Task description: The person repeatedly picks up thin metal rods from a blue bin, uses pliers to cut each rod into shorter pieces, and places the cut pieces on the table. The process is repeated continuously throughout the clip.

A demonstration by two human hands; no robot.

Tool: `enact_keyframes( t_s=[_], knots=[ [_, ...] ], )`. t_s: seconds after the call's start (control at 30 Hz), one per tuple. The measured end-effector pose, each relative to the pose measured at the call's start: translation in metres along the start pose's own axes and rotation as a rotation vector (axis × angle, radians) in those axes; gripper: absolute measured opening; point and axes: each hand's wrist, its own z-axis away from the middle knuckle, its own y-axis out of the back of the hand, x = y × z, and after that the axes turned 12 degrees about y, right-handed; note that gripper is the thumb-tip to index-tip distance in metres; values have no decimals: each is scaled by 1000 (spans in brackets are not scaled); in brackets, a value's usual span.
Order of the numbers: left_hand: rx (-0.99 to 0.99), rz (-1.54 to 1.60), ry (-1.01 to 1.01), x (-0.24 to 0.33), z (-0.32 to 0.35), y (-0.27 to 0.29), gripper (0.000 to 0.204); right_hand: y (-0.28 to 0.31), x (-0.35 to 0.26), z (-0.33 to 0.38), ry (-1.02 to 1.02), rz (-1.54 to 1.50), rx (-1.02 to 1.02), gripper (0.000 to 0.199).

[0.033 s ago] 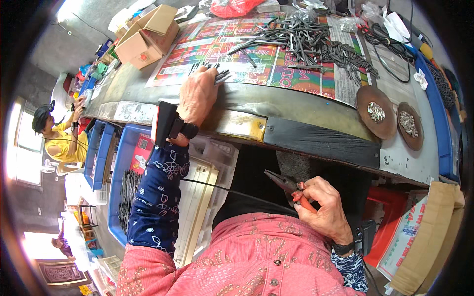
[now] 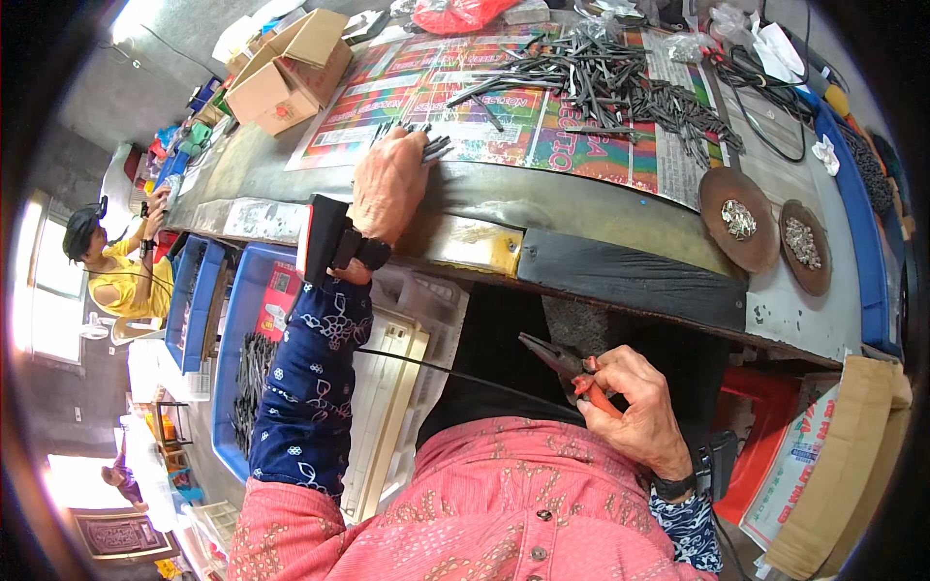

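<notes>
My left hand [image 2: 390, 184] rests at the near edge of the worktable, closed around a bunch of thin black strips [image 2: 438, 148]. Their ends stick out past the fingers, which are partly hidden by the back of the hand. In front of my lap, below the table edge, my right hand [image 2: 639, 412] grips a pair of pliers [image 2: 554, 356] by its red handles. The plier jaws point up and left, with nothing visible between them. A loose heap of similar black strips [image 2: 601, 82] lies farther back on a colourful printed sheet [image 2: 397, 97].
Two brown bowls [image 2: 715, 198] of small metal pieces sit at the table's right. An open cardboard box [image 2: 291, 82] stands back left. Below the table on the left is a blue crate [image 2: 225, 426] with black strips. A person in yellow [image 2: 126, 281] works at far left.
</notes>
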Motion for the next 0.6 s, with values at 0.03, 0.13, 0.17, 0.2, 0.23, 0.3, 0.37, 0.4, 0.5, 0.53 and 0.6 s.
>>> enact_keyframes(
  t_s=[0.03, 0.13, 0.17, 0.2, 0.23, 0.3, 0.37, 0.4, 0.5, 0.53, 0.6],
  knots=[
    [-20, -21, 19, 0, -2, -1, 11, 0, 0, 0, 2, 0, -2, 17],
    [10, -39, 7, 1, -3, -4, 10, 0, -1, 1, 7, -14, 9, 17],
    [28, -27, 0, 2, -3, -3, 11, 0, -1, 1, 18, -7, 19, 17],
    [45, -15, -8, 5, -2, -2, 12, 1, -2, 1, 19, -5, 28, 17],
    [43, 16, 2, 9, 0, 1, 13, 1, -3, 1, 20, -5, 36, 18],
    [3, 65, 55, 21, 7, 12, 15, 3, -7, 1, 51, 41, 80, 18],
    [-42, 169, 75, 37, 15, 30, 18, 6, -11, 1, 60, 85, 116, 20],
    [-73, 236, 118, 49, 21, 39, 18, 7, -13, 0, 78, 111, 131, 20],
    [-284, 540, 229, 82, 45, 71, 10, 11, -19, -2, 145, 216, 180, 21],
    [-381, 688, 283, 92, 55, 81, 8, 12, -21, -4, 181, 269, 200, 21],
    [-559, 914, 446, 108, 72, 95, 6, 13, -25, -5, 212, 380, 218, 21]
  ],
)
